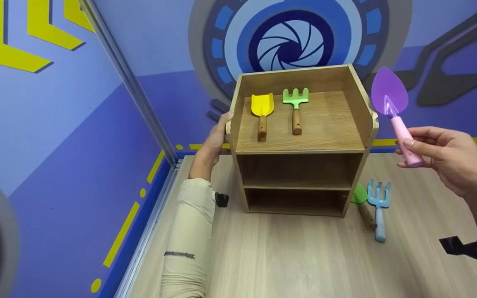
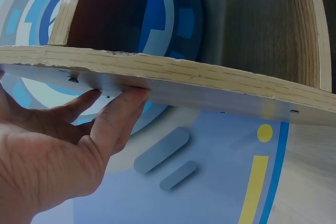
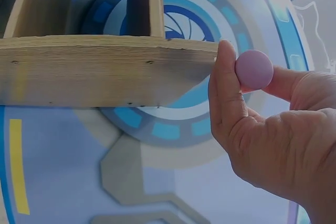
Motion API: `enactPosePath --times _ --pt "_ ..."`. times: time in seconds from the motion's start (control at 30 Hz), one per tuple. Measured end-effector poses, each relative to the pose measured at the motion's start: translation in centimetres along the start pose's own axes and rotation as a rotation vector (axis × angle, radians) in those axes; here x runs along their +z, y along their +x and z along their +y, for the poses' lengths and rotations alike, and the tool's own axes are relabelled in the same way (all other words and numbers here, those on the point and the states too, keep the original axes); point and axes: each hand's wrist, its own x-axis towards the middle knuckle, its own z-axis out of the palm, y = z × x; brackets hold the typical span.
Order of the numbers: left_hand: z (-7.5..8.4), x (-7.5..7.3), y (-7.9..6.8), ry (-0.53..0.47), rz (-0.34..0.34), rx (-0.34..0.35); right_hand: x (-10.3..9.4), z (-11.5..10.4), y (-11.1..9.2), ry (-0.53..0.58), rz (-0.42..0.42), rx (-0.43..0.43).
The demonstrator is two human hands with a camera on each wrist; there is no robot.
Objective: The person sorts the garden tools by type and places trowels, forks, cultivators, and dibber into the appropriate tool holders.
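My right hand holds a small trowel with a purple blade and pink handle, pinched between thumb and fingers. Its blade points up, to the right of the wooden shelf unit. In the right wrist view, the round pink handle end shows between the fingers. My left hand touches the unit's left side; in the left wrist view its fingers rest against the outer panel. On the top tray lie a yellow shovel and a green hand rake, both with wooden handles.
Right of the unit on the table lie a blue hand fork and a green-bladed tool, partly hidden by the unit. Patterned blue walls stand behind and at left, joined by a metal corner post.
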Motion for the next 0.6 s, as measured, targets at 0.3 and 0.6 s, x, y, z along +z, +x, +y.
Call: enactPosePath --times 0.3,0.6 --pt "-0.1 0.0 0.1 -0.011 0.007 0.005 1.5 -0.9 0.0 0.029 -0.049 -0.024" --pt "-0.1 -0.1 0.1 -0.016 0.003 0.009 5.2 -0.1 0.3 0.055 -0.124 0.006"
